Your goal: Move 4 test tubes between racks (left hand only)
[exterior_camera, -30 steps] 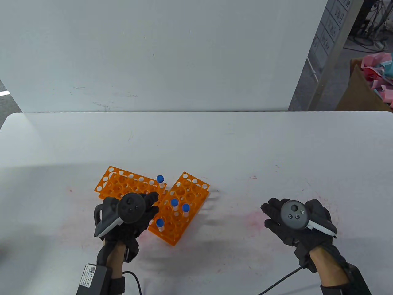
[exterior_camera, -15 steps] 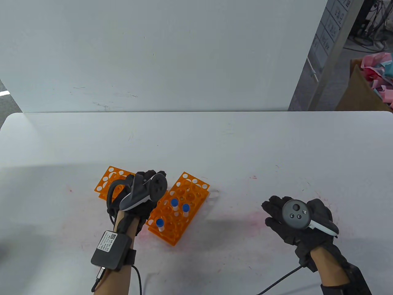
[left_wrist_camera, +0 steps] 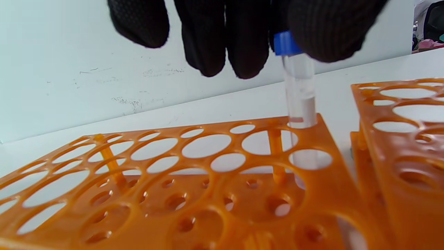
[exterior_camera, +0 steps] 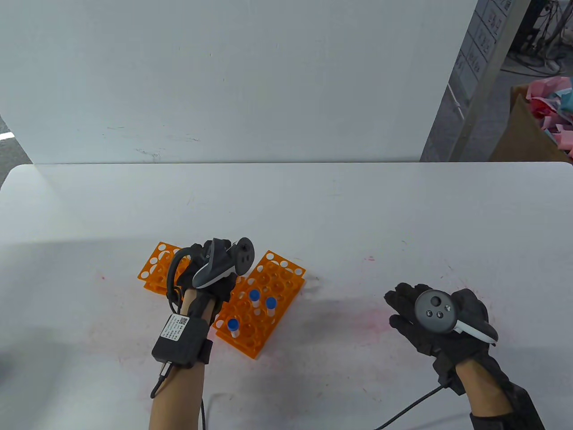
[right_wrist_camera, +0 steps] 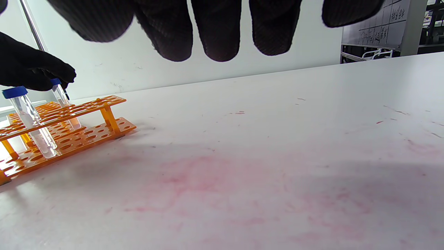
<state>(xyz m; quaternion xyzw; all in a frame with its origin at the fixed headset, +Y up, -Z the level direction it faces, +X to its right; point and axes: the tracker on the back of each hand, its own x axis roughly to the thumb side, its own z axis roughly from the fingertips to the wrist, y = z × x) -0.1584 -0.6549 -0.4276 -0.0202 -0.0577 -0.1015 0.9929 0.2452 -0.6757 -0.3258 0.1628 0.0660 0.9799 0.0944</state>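
Note:
Two orange racks lie side by side: the left rack (exterior_camera: pixel 154 264) and the right rack (exterior_camera: pixel 273 280). Three blue-capped test tubes (exterior_camera: pixel 254 296) stand in the right rack. My left hand (exterior_camera: pixel 226 260) is over the left rack's far right corner. In the left wrist view its fingertips (left_wrist_camera: pixel 326 38) pinch the blue cap of a clear test tube (left_wrist_camera: pixel 300 93), which stands upright in a corner hole of the left rack (left_wrist_camera: pixel 208 194). My right hand (exterior_camera: pixel 441 320) hovers flat and empty with fingers spread, well right of the racks.
The white table (exterior_camera: pixel 335 210) has faint pink stains (exterior_camera: pixel 367 318) between the racks and my right hand. A white wall panel stands behind the table. A cardboard box (exterior_camera: pixel 532 130) sits off the table at the far right.
My left hand has moved from the near side of the left rack up to its far right corner, turned at the wrist, and closed on the tube's cap. My right hand has barely drifted.

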